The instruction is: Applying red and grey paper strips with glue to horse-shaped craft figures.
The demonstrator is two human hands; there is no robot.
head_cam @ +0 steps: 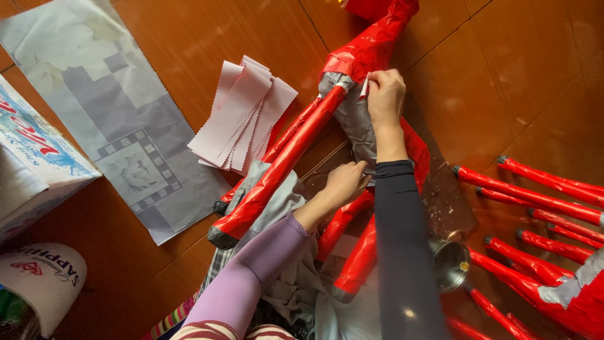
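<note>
— Paper frame (352, 94), red over grey, lies across the lap and out onto the wooden floor (491, 69). How will it handle?

— Light, I judge, but crinkly and easy to tear; best held by the stiff red-wrapped sticks (283, 160).

— And the hands?

— The right hand (385, 94) pinches a small white strip (364, 88) against the frame. The left hand (343, 182) is closed on the grey part lower down.

— Anything crowding it?

— Pink-white paper strips (242, 116) just beside, loose red sticks (535, 195) to the right, a metal cup (448, 263) near the right sleeve.

Glossy brown floor (516, 82) carries pink paper strips (242, 116), patterned sheet (107, 107), red-wrapped sticks (535, 195).
</note>
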